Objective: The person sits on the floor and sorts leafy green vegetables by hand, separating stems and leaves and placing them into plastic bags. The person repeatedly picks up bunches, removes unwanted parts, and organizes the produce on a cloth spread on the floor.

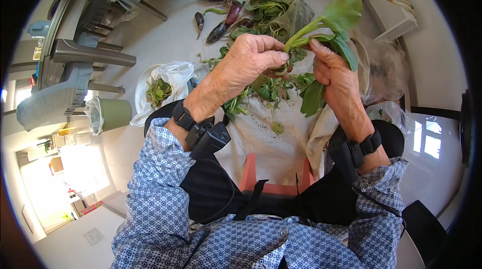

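A leafy green plant [340, 14] with thick pale stems is held up between my hands. My left hand [260, 56] pinches the base of the stems with thumb and fingers. My right hand [335, 65] grips the stems nearer the broad leaves, some of which hang beside the palm. Below, loose green sprigs [269, 88] lie with bits of soil on a pale cloth [260, 129]. Beyond my hands, a clear plastic bag [297, 1] holds more greens. Left of it lie several purple eggplants [216, 32] and a green pepper [214, 11].
A white basin [143, 84] lined with a plastic bag holds small leaves at the left. Beside it stand a green bin [116, 113] and chairs [75, 88]. An open white box [397, 24] is at the upper right. Between my legs shows a red stool [278, 189].
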### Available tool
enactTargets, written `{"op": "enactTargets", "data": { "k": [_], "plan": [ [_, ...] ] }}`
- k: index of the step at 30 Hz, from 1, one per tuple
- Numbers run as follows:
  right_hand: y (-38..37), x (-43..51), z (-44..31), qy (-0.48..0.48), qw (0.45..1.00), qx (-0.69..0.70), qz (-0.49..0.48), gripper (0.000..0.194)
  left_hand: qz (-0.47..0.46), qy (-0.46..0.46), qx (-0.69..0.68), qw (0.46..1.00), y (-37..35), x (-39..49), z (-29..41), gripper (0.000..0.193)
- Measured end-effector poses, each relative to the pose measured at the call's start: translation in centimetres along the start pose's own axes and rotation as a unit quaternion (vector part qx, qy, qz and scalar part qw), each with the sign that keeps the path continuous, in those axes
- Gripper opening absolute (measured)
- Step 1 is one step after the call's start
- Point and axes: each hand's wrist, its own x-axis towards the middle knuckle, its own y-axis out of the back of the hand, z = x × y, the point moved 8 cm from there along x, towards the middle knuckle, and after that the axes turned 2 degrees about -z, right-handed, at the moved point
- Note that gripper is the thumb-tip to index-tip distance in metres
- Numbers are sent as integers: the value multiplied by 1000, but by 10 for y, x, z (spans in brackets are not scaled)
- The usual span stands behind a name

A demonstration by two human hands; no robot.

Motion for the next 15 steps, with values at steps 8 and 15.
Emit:
{"op": "enactTargets", "data": {
  "k": [8,15],
  "plan": [
    [-4,1,-2,-4,1000,-13,-14,14,42,-4,39,998,14,1,4,22],
    [0,7,11,-60,996,38,-61,18,-32,-112,-131,984,24,-3,38,18]
  ]
}}
